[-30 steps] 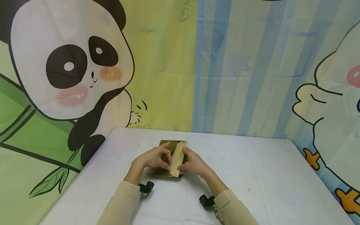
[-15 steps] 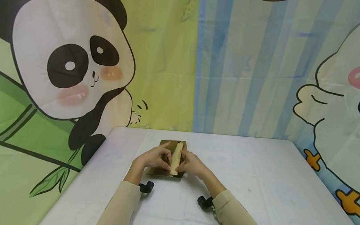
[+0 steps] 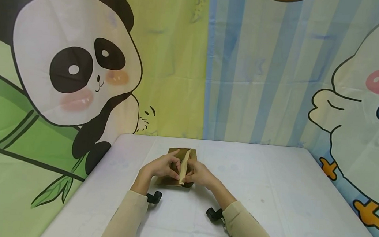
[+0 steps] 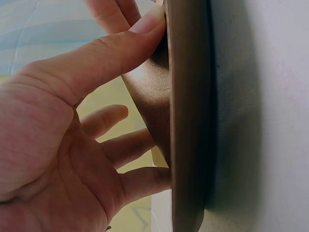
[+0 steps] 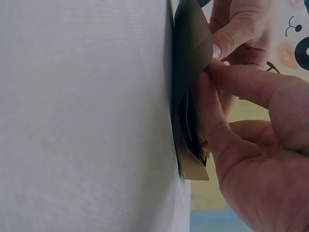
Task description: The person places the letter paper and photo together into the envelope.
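A flat brown folded cardboard piece (image 3: 191, 156) lies on the table, with a narrow pale tan strip (image 3: 184, 165) standing up along it. My left hand (image 3: 163, 167) is at the strip's left side; in the left wrist view its thumb (image 4: 120, 55) presses at the brown edge while other fingers reach behind a raised brown panel (image 4: 149, 96). My right hand (image 3: 200, 173) pinches the strip from the right with thumb and fingers. Seen from the right wrist, a dark gap (image 5: 189, 118) shows inside the folded layers, and the fingertips of both hands almost meet.
A white-covered table (image 3: 256, 196) extends around the cardboard. Behind it hangs a cloth backdrop (image 3: 174, 58) with a cartoon panda. A black wrist camera (image 3: 154, 197) sits at the left wrist, another black camera (image 3: 214, 214) at the right.
My right hand has moved left, and the tan strip has tilted up, looking narrower from above. More brown shows on its right. The left hand has stayed in place.
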`<state>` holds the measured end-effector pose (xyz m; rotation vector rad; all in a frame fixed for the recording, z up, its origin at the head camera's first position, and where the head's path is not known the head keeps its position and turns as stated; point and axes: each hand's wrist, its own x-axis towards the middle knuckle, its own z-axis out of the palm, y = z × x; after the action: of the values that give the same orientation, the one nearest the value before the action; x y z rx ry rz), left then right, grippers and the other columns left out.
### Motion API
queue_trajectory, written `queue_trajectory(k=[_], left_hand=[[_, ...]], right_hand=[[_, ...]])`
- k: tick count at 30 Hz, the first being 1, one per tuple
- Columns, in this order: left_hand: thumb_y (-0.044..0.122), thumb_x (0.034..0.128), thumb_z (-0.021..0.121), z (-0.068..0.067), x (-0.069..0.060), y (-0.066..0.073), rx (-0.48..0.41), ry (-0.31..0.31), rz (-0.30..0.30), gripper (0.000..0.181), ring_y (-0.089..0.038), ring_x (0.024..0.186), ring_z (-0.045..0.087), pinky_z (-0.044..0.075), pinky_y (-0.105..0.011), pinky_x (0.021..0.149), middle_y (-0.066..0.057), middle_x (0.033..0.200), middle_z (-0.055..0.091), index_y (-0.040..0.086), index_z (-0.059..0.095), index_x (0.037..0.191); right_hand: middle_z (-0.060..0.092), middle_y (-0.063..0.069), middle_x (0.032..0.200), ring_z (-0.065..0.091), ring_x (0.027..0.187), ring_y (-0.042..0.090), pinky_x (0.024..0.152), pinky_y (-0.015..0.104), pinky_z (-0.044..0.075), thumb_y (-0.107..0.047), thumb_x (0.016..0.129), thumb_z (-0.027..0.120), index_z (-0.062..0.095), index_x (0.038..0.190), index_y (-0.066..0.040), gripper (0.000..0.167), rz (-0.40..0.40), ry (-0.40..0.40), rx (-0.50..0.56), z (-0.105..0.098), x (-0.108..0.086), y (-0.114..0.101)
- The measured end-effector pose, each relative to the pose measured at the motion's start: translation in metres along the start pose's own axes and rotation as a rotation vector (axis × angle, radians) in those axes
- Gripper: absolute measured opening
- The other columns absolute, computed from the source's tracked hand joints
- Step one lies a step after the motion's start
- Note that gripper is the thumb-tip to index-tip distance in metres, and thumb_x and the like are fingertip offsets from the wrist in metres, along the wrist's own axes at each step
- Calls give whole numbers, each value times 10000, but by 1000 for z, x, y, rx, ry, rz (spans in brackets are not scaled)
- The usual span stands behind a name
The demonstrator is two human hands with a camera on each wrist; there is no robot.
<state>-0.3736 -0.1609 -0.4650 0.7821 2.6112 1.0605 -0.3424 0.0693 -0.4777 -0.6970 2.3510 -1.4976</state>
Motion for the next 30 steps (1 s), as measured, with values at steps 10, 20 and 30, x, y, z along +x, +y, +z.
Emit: queue_trajectory(k=[10,20,30], left_hand=[[185,762,932,0,-2,1,3,6,3,251,-480,1563,236,208,-686,1234,-182,1736,174,194,691,832],[184,761,930,0,-1,2,5,6,-2,239,-479,1566,232,195,-693,1236,-174,1736,181,196,702,830],[168,765,930,1,-2,3,2,3,-2,244,-494,1559,237,200,-701,1229,-181,1731,193,181,698,837]], right_hand=[[608,314,1383,778,932,245,752,297,612,27,848,821,319,1556,122,873,-9,-4,21,4,1,-2],[728,262,1184,786,895,233,748,291,612,57,845,808,313,1554,134,868,11,-1,-4,8,2,-4],[768,212,1051,769,871,184,715,247,590,76,811,829,325,1567,100,909,21,21,16,11,2,-4]])
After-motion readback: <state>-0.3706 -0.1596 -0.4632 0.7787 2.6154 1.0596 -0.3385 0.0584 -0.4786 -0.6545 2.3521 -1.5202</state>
